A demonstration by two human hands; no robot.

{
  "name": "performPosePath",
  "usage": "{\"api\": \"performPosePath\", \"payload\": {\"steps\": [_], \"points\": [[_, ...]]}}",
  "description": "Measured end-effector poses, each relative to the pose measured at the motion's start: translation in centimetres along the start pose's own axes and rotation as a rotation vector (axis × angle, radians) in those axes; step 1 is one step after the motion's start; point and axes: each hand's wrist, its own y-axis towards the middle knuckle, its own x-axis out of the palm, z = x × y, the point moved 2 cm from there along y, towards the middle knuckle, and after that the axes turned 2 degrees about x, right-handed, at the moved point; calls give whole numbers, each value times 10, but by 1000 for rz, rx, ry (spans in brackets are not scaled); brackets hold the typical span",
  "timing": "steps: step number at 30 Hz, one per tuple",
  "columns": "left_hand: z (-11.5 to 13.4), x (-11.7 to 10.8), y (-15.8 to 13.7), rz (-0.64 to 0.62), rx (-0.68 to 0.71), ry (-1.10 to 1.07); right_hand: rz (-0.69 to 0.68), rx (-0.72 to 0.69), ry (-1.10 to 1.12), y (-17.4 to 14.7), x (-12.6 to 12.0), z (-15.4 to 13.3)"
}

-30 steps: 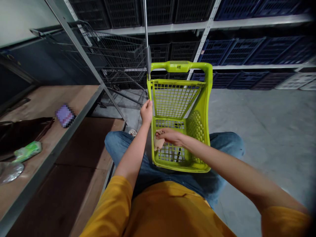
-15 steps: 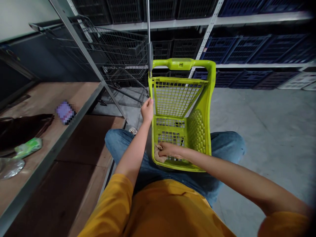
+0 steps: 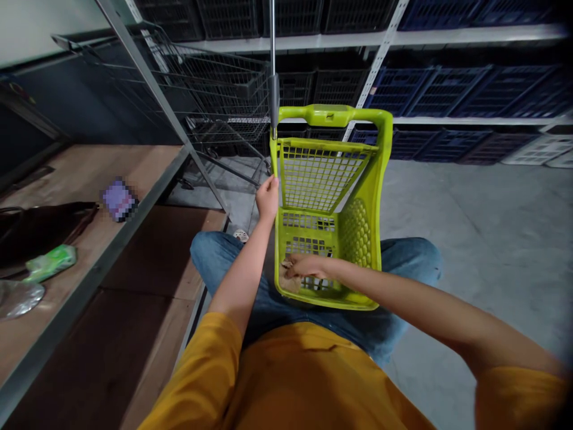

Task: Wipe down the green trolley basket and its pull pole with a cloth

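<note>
A lime-green plastic shopping basket with a metal pull handle stands between my knees, its open top facing me. My left hand is closed on the basket's left rim, below the foot of the pull handle. Inside the basket, my right hand grips a beige cloth and presses it against the left wall near the front corner. Part of the cloth is hidden under the fingers.
A metal-edged wooden shelf at left holds a phone-like blurred item, a green packet, clear plastic and a dark bag. A wire shopping cart stands behind. Racks of dark and blue crates line the back.
My right hand and the cloth have shifted slightly along the inside of the basket. My left hand keeps its hold on the rim. The view has moved a little.
</note>
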Motion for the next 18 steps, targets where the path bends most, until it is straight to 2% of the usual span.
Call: {"api": "performPosePath", "payload": {"steps": [3, 6, 9, 12, 16, 18], "points": [[-2, 1, 0, -4, 11, -10, -158, -151, 199, -29, -12, -15], [-5, 1, 1, -13, 22, 2, -223, -233, 163, -40, -17, -22], [-6, 1, 2, -21, 33, 16, -135, -236, -163, -27, -13, -14], [-6, -1, 2, -21, 30, 16, -96, -140, -517, -5, -2, 2], [-7, -2, 3, -38, 26, 22, -62, 14, -798, 10, 13, 18], [-9, -1, 4, -33, 26, 31, -57, 36, -852, 12, 16, 23]]}}
